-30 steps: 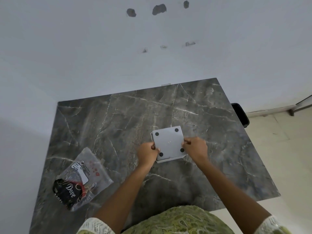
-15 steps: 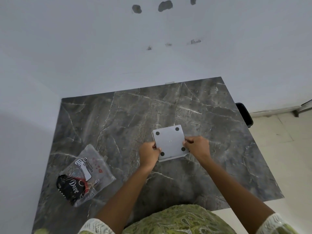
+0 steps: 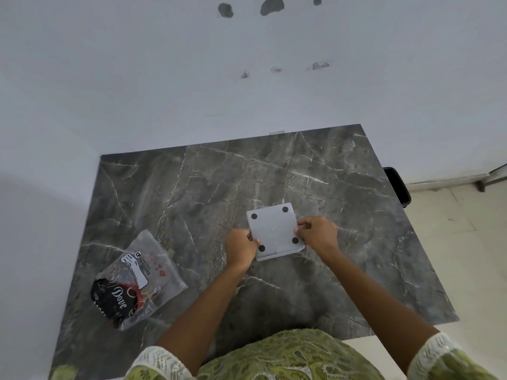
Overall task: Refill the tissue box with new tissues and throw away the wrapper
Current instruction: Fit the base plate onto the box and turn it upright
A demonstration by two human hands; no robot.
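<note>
A dark grey marble-patterned table [image 3: 192,193], veined in white, stands pushed against a plain white wall [image 3: 164,78]. The wall carries several grey patches of chipped paint [image 3: 271,6] high up and smaller scuffs [image 3: 318,65] below them. To the right lies a pale cream tiled floor [image 3: 452,242], with a black object [image 3: 397,185] just beside the table's edge. The light is soft and even.
</note>
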